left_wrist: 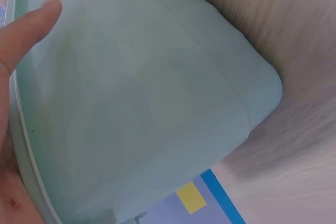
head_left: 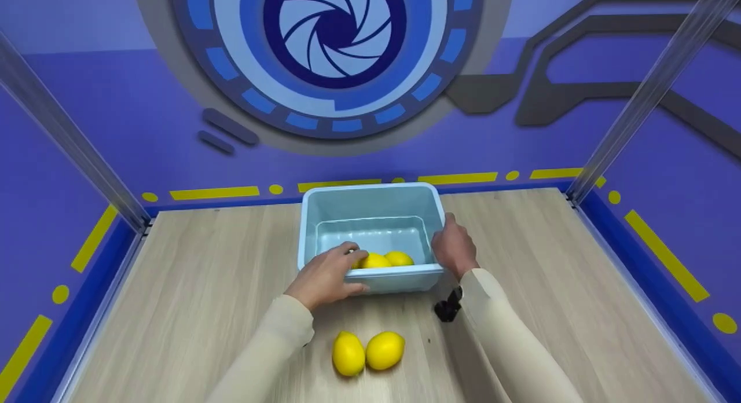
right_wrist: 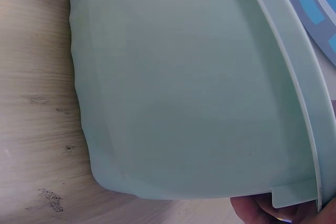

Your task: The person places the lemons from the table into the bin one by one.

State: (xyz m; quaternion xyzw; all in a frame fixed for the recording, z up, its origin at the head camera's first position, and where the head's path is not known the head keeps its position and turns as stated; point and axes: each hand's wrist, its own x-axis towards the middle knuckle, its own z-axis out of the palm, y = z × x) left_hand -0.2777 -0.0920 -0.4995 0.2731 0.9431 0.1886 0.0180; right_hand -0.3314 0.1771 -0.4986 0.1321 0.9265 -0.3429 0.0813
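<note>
I have the pale blue bin (head_left: 399, 282) toward the table's far side, at least two lemons (head_left: 399, 258) inside by its near wall. The left hand (head_left: 325, 275) pinches that wall, thumb outside; the right (head_left: 456, 245) grips the side rim. Two loose lemons (head_left: 385, 351) lie nearer on the table (head_left: 202, 287), outside the bin, so I'd judge the filling partway.

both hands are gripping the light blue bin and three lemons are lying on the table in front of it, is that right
Not quite: two lemons, not three, lie on the table in front of the bin, as the head view shows. The left hand and right hand do grip it.
</note>
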